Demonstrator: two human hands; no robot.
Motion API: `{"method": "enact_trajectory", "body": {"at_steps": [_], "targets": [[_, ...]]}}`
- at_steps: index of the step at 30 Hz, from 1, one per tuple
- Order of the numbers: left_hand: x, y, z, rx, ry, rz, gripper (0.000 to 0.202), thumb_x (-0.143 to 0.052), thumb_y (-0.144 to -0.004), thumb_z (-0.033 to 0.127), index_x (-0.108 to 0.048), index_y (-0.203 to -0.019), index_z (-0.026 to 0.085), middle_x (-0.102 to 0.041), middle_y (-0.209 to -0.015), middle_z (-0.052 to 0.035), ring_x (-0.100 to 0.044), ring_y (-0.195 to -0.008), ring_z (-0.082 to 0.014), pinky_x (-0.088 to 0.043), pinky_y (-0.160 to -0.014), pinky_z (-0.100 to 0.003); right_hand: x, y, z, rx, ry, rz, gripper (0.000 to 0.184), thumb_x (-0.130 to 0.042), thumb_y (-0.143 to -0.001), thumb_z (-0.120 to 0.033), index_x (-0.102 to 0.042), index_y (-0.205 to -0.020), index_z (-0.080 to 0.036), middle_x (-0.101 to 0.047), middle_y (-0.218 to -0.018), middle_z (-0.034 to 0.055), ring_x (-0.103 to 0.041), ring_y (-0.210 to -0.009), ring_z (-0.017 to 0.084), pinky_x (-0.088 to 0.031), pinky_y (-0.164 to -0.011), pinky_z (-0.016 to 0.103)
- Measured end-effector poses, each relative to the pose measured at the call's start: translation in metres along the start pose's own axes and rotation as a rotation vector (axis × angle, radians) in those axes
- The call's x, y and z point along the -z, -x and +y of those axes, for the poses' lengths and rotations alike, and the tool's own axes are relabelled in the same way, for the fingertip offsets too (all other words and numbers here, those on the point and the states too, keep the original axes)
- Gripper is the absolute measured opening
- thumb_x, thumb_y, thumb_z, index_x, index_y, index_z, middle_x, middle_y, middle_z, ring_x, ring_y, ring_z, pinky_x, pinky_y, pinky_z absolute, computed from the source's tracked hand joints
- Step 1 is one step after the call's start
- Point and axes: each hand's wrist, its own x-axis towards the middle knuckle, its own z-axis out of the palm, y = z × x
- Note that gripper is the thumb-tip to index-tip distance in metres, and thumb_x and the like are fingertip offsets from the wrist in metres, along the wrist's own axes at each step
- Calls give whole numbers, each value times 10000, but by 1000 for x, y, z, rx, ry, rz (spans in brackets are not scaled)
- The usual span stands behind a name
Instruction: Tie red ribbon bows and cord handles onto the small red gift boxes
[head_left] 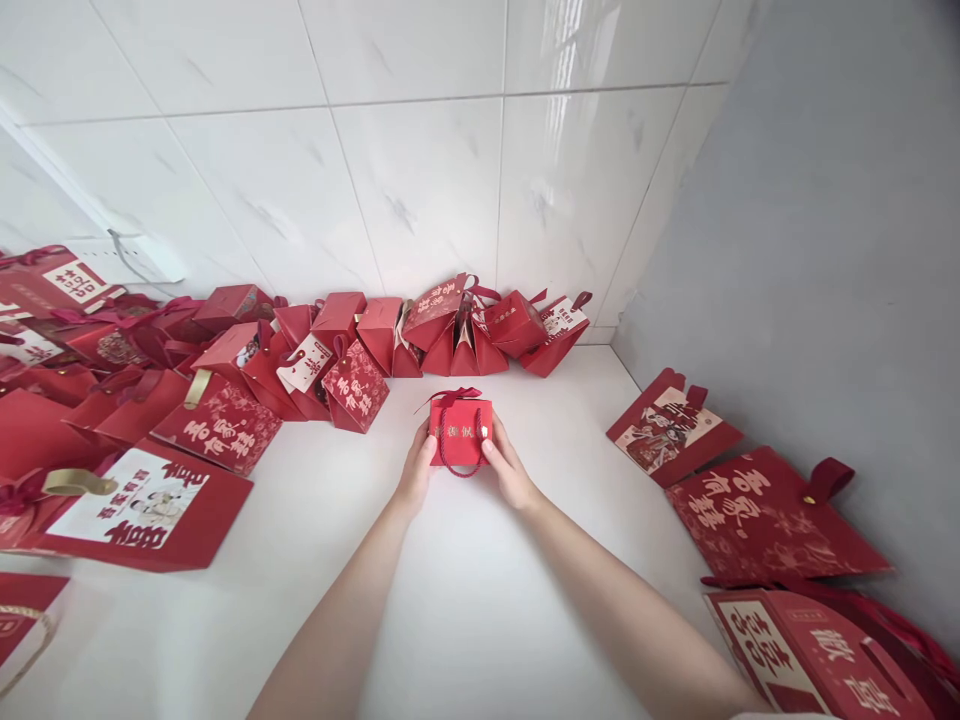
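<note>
A small red gift box (461, 450) with gold lettering, a twisted red cord handle and a dark red ribbon bow on top is between my two hands, in the middle of the white table. My left hand (417, 462) grips its left side, the thumb on the front edge. On the right side my right hand (511, 464) holds it the same way, thumb in front and fingers behind, mostly hidden. Whether the box rests on the table or hangs just above it, I cannot tell.
Many red gift boxes (356, 385) line the back wall and pile up at the left. A larger box with a white label (154, 505) lies front left. More red boxes (772, 515) lean against the grey panel (832, 280) at the right. White tiles (420, 170) cover the wall.
</note>
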Motion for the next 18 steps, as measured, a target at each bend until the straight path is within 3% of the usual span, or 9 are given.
{"method": "enact_trajectory", "body": {"at_steps": [3, 9, 12, 18], "targets": [[2, 0, -1, 7, -29, -41, 623, -483, -898, 563, -410, -1418, 228, -426, -1467, -116, -431, -1326, -333, -451, -1022, -480, 6, -3, 5, -42, -66, -28, 621, -433, -949, -516, -269, -1499, -278, -319, -1547, 35, -281, -1437, 215, -283, -1168, 434], [0, 0, -5, -80, -86, -20, 633, -474, -904, 564, -392, -1430, 222, -392, -1496, -94, -319, -1405, -298, -292, -1153, -451, 10, -4, 9, -87, -127, -10, 640, -460, -937, -520, -259, -1503, -302, -302, -1557, 24, -274, -1437, 235, -275, -1164, 472], [2, 0, -3, -67, -95, -33, 593, -470, -908, 552, -434, -1394, 215, -422, -1472, -95, -354, -1380, -304, -300, -1144, -453, 10, -3, 8, -90, -169, -55, 675, -500, -927, -495, -211, -1514, -327, -276, -1569, 10, -244, -1450, 227, -243, -1178, 459], [6, 2, -2, -9, -39, -39, 552, -437, -927, 526, -454, -1386, 219, -445, -1456, -88, -382, -1362, -303, -323, -1122, -449, 10, -3, 10, -83, -157, -66, 745, -552, -900, -493, -176, -1521, -324, -289, -1561, 35, -335, -1403, 260, -318, -1136, 467]]}}
